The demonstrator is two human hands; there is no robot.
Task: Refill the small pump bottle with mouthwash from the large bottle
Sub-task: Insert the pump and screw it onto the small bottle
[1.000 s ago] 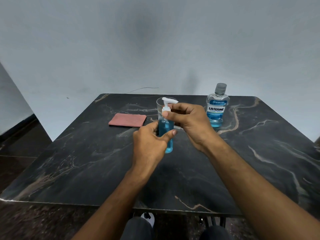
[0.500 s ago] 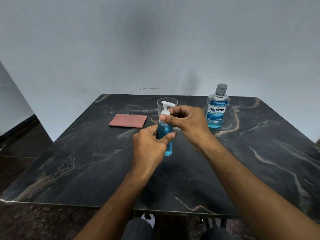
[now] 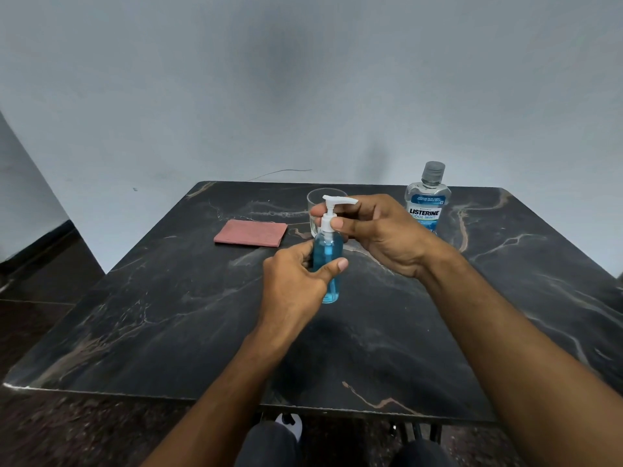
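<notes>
Evidently the right hand (image 3: 381, 234), pinching the white pump collar (image 3: 327, 221), had re-gripped lower while the left hand (image 3: 293, 281) clasped the small pump bottle (image 3: 328, 261) mid-table (image 3: 135, 315), so cap-tightening appeared nearly finished.

The small pump bottle (image 3: 327, 264), clear and filled with blue liquid, is stood upright near the table's middle, its white pump head fitted on top. The large bottle (image 3: 426, 201), grey-capped and blue-labelled, is stood upright at the far right
</notes>
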